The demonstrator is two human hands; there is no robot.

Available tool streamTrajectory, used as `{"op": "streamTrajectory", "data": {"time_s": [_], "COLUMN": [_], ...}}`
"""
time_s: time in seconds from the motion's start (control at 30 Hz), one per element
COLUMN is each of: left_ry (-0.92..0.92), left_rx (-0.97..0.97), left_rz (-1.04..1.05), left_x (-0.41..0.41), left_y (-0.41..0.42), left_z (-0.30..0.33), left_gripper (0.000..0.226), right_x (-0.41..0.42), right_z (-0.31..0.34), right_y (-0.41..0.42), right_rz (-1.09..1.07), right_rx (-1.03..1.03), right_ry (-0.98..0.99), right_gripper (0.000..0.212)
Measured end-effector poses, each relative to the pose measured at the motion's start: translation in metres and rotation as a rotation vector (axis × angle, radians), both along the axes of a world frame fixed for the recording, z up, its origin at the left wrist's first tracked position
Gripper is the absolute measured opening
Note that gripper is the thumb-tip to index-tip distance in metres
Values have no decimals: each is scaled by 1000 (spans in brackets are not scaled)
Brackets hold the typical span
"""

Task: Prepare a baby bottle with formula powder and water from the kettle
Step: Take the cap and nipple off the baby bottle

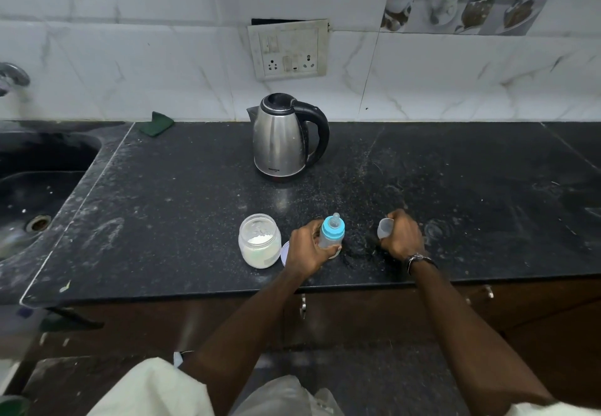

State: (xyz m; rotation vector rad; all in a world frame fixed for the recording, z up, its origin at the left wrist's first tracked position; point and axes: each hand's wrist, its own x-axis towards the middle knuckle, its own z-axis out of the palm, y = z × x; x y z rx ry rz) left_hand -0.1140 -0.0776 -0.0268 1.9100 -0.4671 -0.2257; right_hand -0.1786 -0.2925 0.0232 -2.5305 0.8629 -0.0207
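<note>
Both my hands work at the front edge of the desk [455, 161]: my left hand [307, 249] grips the bottle [331, 233], blue teat ring on, while my right hand [401, 236] holds its clear cap [383, 228]. Just left stands the open powder jar [259, 240], its lid [286, 253] beside it. My left wrist could knock that jar and spill powder, and the kettle [286, 135], well behind, may scald if I pour carelessly.

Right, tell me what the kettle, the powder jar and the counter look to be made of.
Kettle: brushed stainless steel body by its dull sheen, with a glossy black handle, likely plastic.
Powder jar: translucent, probably plastic, though frosted glass is possible; the white powder shows through the wall.
Counter: dark speckled stone, granite by the look, polished but dusty.
</note>
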Motion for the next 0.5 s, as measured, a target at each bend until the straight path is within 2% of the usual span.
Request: {"op": "streamTrajectory", "data": {"time_s": [0.17, 0.27, 0.33, 0.4, 0.5], "left_ry": [13, 19, 22, 24, 32], "left_rx": [2, -6, -3, -1, 6], "left_rz": [10, 5, 5, 11, 19], "left_x": [0, 0, 0, 0, 1], "left_y": [-1, -1, -1, -2, -2], "left_z": [0, 0, 0, 0, 0], "left_gripper": [67, 67, 68, 68, 67], "right_x": [-1, 4, 11, 21, 37], "right_z": [3, 19, 36, 56, 85], "right_y": [-1, 0, 3, 7, 24], "right_rz": [53, 71, 96, 158, 318], "right_rx": [-65, -109, -112, -51, 94], "right_ry": [155, 285, 298, 244, 207], "right_gripper": [75, 94, 103, 104, 90]}}
